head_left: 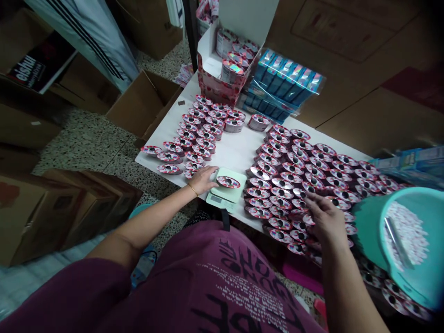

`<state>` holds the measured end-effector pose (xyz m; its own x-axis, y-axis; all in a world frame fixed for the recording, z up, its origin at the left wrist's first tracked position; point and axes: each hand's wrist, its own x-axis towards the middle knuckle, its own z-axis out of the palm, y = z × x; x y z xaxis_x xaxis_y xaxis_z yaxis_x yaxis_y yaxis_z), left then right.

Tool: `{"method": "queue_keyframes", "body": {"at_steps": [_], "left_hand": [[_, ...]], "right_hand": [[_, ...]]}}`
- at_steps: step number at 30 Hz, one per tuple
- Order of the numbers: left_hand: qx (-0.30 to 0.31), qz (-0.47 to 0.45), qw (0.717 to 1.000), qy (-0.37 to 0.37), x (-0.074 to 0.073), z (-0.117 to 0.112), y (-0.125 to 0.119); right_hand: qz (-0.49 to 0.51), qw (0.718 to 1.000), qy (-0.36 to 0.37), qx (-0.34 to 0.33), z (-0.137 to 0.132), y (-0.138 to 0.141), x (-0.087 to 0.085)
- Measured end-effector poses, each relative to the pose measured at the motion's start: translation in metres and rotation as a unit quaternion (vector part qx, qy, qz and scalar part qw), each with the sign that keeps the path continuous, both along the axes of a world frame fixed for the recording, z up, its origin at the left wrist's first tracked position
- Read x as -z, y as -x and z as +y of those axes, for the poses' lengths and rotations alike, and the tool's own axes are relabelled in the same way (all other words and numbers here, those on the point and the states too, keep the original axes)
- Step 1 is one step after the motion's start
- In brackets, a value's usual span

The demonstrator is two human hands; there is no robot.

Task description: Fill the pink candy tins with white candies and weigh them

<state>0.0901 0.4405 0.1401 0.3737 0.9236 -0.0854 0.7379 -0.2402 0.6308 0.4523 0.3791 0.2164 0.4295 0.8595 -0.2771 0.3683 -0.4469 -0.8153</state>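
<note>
My left hand (203, 179) rests on the white table (232, 152), fingers curled round the left side of a small pink round tin (228, 181) that sits on a pale green digital scale (225, 188). My right hand (322, 216) hovers, fingers partly spread, over the large group of pink tins (298, 175) on the right, its fingertips touching one of them. Whether it grips a tin is hidden. A second group of tins (197, 134) lies in rows to the left.
An open red-and-white carton (225, 64) with stacked tins stands at the table's far end, beside wrapped blue boxes (280, 85). A teal basin (412, 245) with small pieces sits at the right. Cardboard boxes (52, 212) line the floor on the left.
</note>
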Motion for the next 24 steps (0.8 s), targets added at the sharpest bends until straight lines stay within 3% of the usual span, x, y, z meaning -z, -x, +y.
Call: {"method": "queue_keyframes", "body": {"at_steps": [3, 7, 11, 17, 20, 24], "left_hand": [[0.008, 0.0, 1.0, 0.001, 0.002, 0.0, -0.002], [-0.002, -0.007, 1.0, 0.008, 0.002, -0.005, 0.0], [-0.022, -0.014, 1.0, 0.016, 0.002, -0.01, 0.003], [-0.028, -0.031, 0.999, 0.023, -0.003, -0.016, 0.005], [-0.025, -0.031, 0.999, 0.026, -0.004, -0.016, 0.005], [-0.025, -0.032, 0.999, 0.025, -0.004, -0.015, 0.007]], "right_hand": [[0.058, 0.998, 0.037, -0.013, -0.004, 0.01, 0.005], [0.047, 0.991, 0.045, -0.115, -0.001, 0.036, 0.015], [0.024, 0.972, 0.008, -0.232, 0.01, 0.071, 0.022], [0.01, 0.921, -0.057, -0.385, 0.036, 0.138, 0.035], [-0.009, 0.903, -0.069, -0.425, 0.047, 0.159, 0.044], [-0.051, 0.895, -0.075, -0.436, 0.056, 0.167, 0.05]]}}
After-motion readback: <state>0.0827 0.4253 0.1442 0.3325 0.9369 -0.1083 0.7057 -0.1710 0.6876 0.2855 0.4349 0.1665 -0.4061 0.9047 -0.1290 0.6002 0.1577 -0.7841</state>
